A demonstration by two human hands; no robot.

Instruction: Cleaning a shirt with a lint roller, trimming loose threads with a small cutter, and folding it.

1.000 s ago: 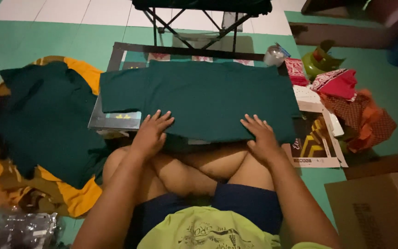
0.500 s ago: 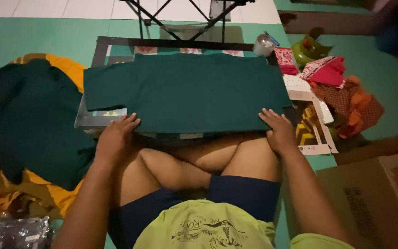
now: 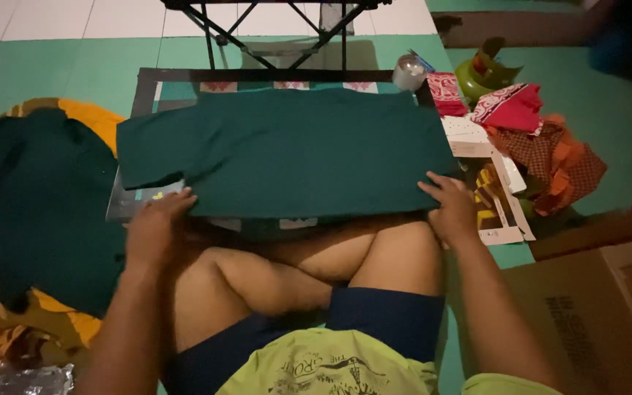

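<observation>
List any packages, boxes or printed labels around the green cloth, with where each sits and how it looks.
Cardboard box: lower right, beside the right hand; brown, open-topped, dark print on its side.
Printed sheets: right of the green cloth; flat, white with yellow and black patterns.
Clear wrapper: bottom left corner; crinkled, shiny.
No screens or signs.

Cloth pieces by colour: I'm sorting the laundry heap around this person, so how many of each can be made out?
Dark green: 2, the folded garment under the left hand and right hand, and the green pile
Yellow: 1, yellow cloth
Red patterned: 2, red cloth, small red cloth
Orange-brown: 1, orange cloth
Total: 6
</observation>
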